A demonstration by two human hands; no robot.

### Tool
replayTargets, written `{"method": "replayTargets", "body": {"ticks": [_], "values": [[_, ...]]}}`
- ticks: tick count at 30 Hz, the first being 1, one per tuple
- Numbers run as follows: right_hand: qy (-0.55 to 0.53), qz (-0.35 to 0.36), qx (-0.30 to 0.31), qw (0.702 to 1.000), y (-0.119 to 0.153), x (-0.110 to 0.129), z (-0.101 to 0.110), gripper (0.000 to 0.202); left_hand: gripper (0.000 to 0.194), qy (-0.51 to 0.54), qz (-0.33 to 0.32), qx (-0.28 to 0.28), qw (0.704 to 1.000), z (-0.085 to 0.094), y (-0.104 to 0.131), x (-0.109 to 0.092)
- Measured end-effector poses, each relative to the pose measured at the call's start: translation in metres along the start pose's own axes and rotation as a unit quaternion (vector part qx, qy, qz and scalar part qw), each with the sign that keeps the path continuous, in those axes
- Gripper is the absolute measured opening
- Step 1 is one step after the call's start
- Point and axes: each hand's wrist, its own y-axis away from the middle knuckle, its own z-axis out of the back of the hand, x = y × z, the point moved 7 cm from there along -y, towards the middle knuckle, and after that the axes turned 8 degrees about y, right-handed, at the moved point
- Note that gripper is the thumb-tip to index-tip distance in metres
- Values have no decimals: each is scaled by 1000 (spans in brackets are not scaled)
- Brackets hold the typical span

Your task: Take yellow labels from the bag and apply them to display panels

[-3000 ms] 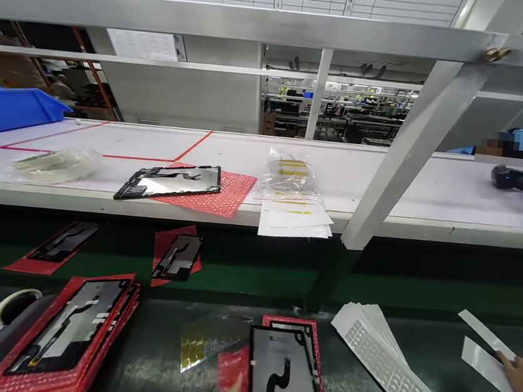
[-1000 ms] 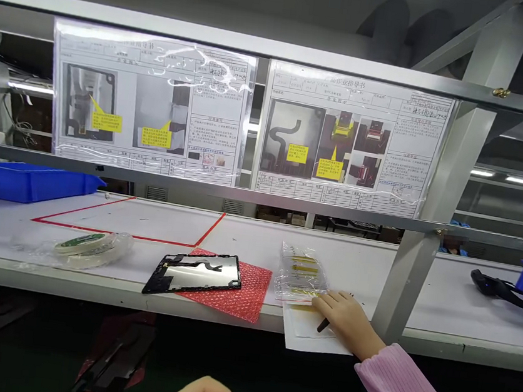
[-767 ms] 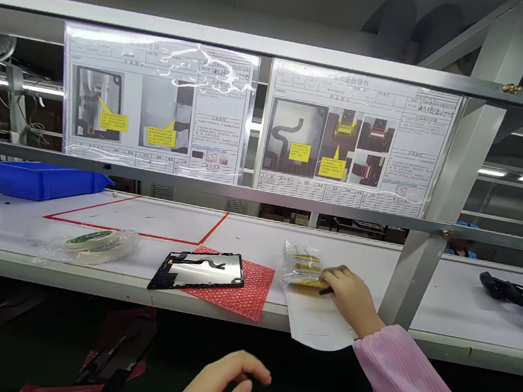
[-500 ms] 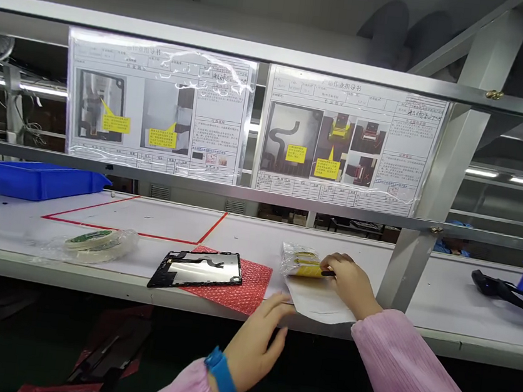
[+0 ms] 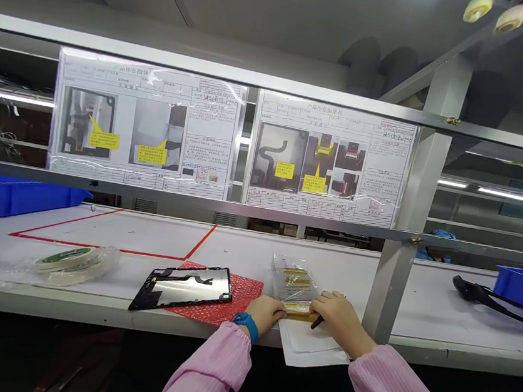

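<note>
Pinching yellow strip [image 5: 298, 314] between both hands: left hand [image 5: 267, 313], right hand [image 5: 340, 315].

Both arms reach forward in pink sleeves — left hand [image 5: 266, 313] and right hand [image 5: 337, 313] rest palm-down near each other, fingers curled, at the shelf [image 5: 415, 339] edge.

On the counter [image 5: 419, 302] before you, the tape roll [image 5: 68, 259] lies far left, the panel [image 5: 184, 287] on its mat [image 5: 231, 293] at centre, the clear bag [image 5: 292, 277] right of it, behind the paper sheets [image 5: 310, 349].
</note>
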Motion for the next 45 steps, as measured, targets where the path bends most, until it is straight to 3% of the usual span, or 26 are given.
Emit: {"method": "replayTargets", "body": {"ticks": [5, 12, 19, 27, 34, 45], "values": [[18, -2, -19, 1000, 6, -2, 5, 31, 27, -142, 17, 43, 989, -1, -8, 5], [47, -23, -82, 995, 29, -15, 15, 31, 23, -259, 65, 34, 963, 7, -3, -5], [43, 71, -80, 993, 42, 12, 8, 28, 29, -344, 84, 13, 935, -22, 0, -37], [36, 45, -51, 997, 20, 15, 0, 27, 27, -343, 105, -9, 933, -23, -16, -32], [60, 42, -10, 997, 9, 6, -16, 24, 32, -329, 109, -5, 938, -27, -11, -29], [91, 90, -35, 991, 18, 7, -20, 23, 40, -329, 143, -26, 933, -32, -24, -17]]}}
